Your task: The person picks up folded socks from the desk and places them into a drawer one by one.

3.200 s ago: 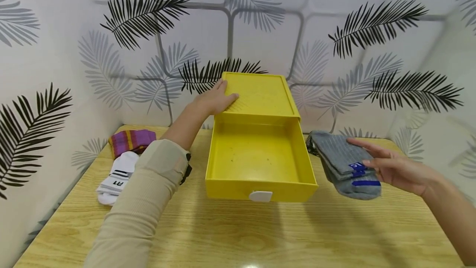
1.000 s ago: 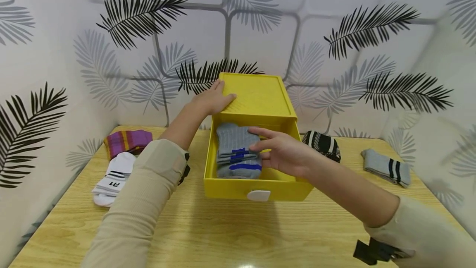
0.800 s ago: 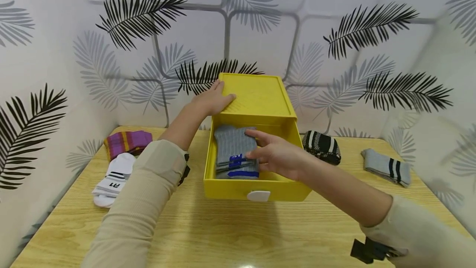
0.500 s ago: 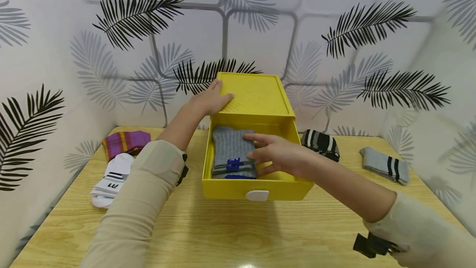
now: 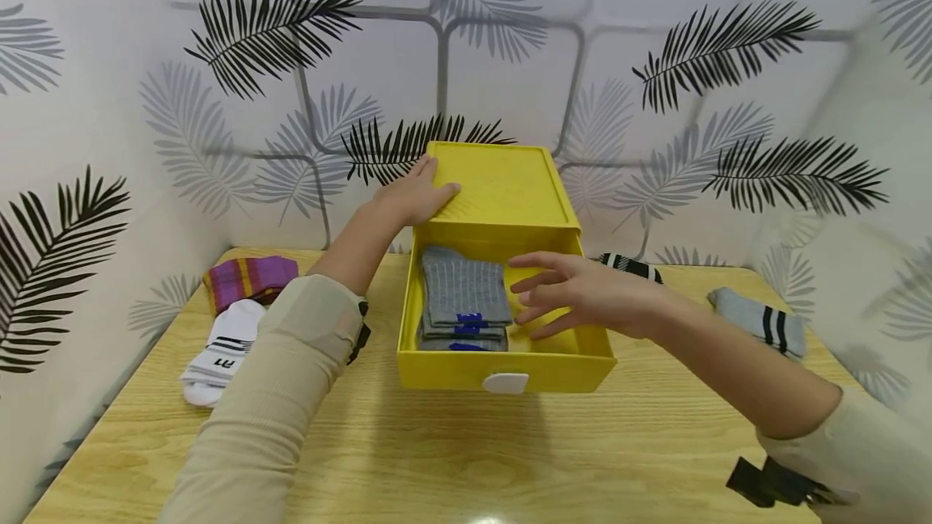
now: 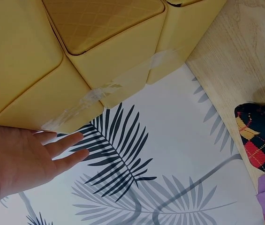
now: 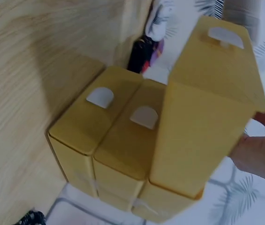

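A yellow drawer unit (image 5: 510, 184) stands on the table, its top drawer (image 5: 444, 370) pulled out. Folded grey ribbed socks (image 5: 466, 289) with blue marks lie in the drawer's left half. My right hand (image 5: 575, 293) hovers over the drawer's right half, fingers spread, apart from the socks and holding nothing. At the unit's left top edge rests my left hand (image 5: 415, 194); in the left wrist view its fingers extend along the unit's side. The right wrist view shows my right hand (image 7: 263, 150) beside the pulled-out drawer, above two closed drawers with white handles (image 7: 144, 116).
White socks (image 5: 226, 346) and purple plaid socks (image 5: 251, 277) lie on the wooden table (image 5: 466, 459) at left. Black-and-white socks (image 5: 632, 265) sit right of the unit, partly hidden by my arm. Farther right are grey socks with black stripes (image 5: 757, 318). A leaf-patterned wall covering (image 5: 510, 79) stands behind.
My right hand brought the grey socks from the right into the drawer, let go of them and drew back to the right. The left hand has stayed on the unit.
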{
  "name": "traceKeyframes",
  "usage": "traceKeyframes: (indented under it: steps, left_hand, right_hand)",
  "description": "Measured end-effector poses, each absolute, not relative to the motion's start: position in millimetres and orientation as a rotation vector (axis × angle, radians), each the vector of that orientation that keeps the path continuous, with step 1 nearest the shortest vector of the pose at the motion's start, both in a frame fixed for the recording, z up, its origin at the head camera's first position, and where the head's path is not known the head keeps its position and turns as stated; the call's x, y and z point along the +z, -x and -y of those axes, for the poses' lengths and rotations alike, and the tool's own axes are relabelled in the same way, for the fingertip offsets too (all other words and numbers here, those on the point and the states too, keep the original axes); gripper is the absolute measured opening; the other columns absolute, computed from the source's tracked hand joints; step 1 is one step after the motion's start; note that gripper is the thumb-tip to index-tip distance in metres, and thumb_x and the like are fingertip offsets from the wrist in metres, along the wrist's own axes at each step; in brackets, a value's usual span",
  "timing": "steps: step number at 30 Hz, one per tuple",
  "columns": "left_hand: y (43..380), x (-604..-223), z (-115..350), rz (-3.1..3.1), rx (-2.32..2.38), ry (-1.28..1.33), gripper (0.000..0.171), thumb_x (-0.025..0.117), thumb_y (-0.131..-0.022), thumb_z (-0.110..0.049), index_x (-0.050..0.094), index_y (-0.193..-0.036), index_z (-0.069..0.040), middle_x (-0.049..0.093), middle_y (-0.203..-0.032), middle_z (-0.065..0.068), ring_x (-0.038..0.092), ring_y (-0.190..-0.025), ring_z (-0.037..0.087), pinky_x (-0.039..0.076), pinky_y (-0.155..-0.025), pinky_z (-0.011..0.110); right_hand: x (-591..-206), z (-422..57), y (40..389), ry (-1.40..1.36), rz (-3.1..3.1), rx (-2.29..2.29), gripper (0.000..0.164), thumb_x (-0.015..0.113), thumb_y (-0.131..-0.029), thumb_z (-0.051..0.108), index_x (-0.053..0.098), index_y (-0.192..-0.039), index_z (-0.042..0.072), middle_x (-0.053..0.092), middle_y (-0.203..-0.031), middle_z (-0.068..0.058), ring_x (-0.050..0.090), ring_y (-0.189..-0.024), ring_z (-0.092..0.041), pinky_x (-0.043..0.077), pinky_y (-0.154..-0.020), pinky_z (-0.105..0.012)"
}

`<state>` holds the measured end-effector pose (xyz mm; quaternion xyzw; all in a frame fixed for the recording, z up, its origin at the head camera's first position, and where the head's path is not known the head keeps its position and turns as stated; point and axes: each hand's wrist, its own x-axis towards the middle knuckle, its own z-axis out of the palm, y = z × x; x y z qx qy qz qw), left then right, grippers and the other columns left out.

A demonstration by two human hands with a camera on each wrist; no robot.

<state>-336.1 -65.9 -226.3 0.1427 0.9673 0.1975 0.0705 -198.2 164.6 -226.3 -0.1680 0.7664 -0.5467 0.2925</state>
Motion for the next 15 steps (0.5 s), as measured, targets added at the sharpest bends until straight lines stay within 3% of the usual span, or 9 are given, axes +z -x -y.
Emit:
traceKeyframes:
  steps: [9, 15]
  left_hand:
    - [337, -228, 66, -2.906, 0.575, -0.445, 0.07, 0.022, -0.097, -0.051, -0.004, -0.148, -0.011, -0.01, -0.152, 0.003, 0.009, -0.137, 0.028, 0.012, -0.107, 0.048]
    - [337, -226, 66, -2.903, 0.573, -0.436, 0.07, 0.022, -0.097, -0.051, -0.004, -0.148, -0.011, -0.01, -0.152, 0.002, 0.008, -0.137, 0.028, 0.011, -0.106, 0.05]
  right_hand:
    - [-199, -217, 200, 0.633, -2.176, -1.543, 0.045, 0.048, -0.097, 0.017, 0.037, -0.136, -0.002, 0.04, -0.133, -0.021, 0.051, -0.111, -0.032, 0.045, -0.088, -0.04]
    - [-221, -261, 232, 0.532, -2.511, -1.488, 0.044, 0.044, -0.099, 0.023, 0.04, -0.135, -0.002, 0.045, -0.13, -0.022, 0.057, -0.105, -0.021, 0.047, -0.086, -0.032]
